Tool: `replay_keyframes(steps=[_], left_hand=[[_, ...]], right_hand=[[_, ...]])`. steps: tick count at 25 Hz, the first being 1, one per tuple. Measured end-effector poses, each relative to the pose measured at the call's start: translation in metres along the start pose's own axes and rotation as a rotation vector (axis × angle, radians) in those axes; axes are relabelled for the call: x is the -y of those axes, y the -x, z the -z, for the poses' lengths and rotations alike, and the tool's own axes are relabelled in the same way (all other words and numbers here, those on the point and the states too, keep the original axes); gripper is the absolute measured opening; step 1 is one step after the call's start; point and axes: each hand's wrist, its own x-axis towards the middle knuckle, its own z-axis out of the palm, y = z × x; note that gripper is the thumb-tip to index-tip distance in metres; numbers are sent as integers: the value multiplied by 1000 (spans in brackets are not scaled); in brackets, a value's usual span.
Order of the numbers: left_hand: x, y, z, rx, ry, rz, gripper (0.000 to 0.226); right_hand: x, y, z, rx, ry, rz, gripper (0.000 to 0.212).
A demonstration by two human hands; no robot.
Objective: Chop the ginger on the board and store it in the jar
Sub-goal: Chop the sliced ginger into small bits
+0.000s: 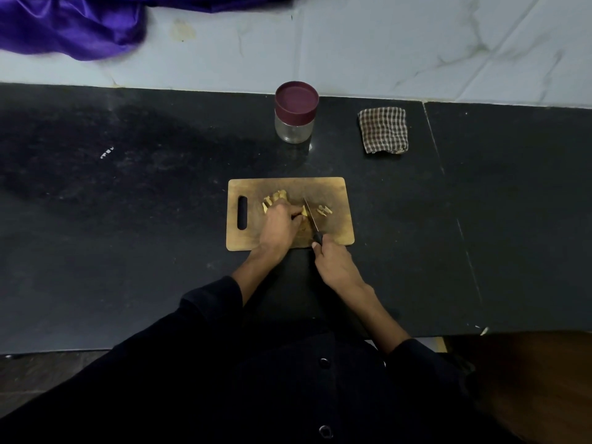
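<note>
kitchen: dark stone counter (pixel 128 219), tiled wall (pixel 416 43), chopping board (pixel 288 187).

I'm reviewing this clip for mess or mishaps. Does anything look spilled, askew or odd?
Nothing is spilled: the ginger and cut pieces stay on the board. The jar stands upright with its lid on. Only a stain on the wall and white scuffs on the counter stand out.

Maroon-lidded clear jar (pixel 294 118), brown-checked cloth (pixel 383 130), purple fabric (pixel 80 24) (satiny), black counter (pixel 128 219)

We note the left hand (pixel 278 226) curled palm-down, fingers pinching; the right hand (pixel 334 264) clenched in a grip, both forearms extended forward.
</note>
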Motion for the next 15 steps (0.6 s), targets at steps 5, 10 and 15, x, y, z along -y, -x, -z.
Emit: replay_keyframes(steps=[5, 10, 15], left_hand=[[1, -2, -4, -4, -15, 2, 15], [4, -3, -5, 13, -34, -2, 19], [5, -2, -6, 5, -78, -16, 19]], right_hand=[[4, 4, -6, 42, 34, -62, 29], [-7, 12, -6, 68, -5, -93, 37], [-5, 11, -10, 88, -139, -146, 39]])
